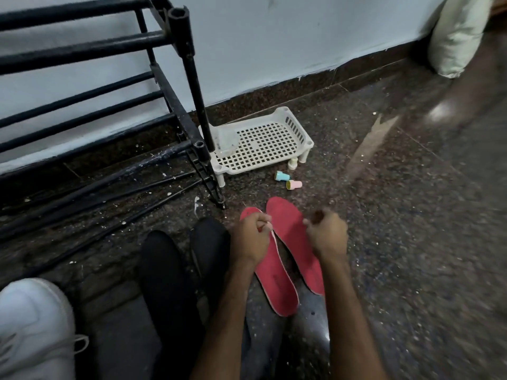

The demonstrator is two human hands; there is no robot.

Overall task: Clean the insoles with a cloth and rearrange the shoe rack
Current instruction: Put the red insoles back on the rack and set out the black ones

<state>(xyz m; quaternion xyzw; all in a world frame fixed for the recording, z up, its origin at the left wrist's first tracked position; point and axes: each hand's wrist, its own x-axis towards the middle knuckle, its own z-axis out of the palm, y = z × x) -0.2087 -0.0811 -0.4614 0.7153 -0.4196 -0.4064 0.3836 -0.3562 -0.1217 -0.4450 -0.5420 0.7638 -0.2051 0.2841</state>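
Your left hand [249, 237] is curled tight on the left red insole [277, 286], pinching its white-rimmed edge up near the toe end, with the heel end stretching back towards you over the floor. Your right hand [326, 234] has its fingers curled too, and it sits over the outer edge of the right red insole [288, 231]. From this angle you cannot tell whether those fingers actually grip that insole or only hover against it. The two insoles lie side by side, toes pointing away from you, close together at the front and a little apart at the heels.

Just left of your left forearm are two black shoes [164, 272], lying next to each other with their toes pointing away from you. Further left, in the bottom corner, is a white sneaker [33, 325].

Beyond the shoes stands the black metal shoe rack [189, 86], set against the pale blue wall [274, 45], its bars running off to the left and its corner post rising just ahead of your hands. Touching the rack's foot is a white perforated plastic tray [269, 149] on short legs, with a clear plastic container [226, 141] in its left end. In front of the tray, on the dark speckled floor [397, 242], lie a small teal piece [282, 176] and a small pink piece [294, 184], and a cream one [293, 163] stands by the tray's leg. A pale cushion [461, 34] leans against the wall far to the right.
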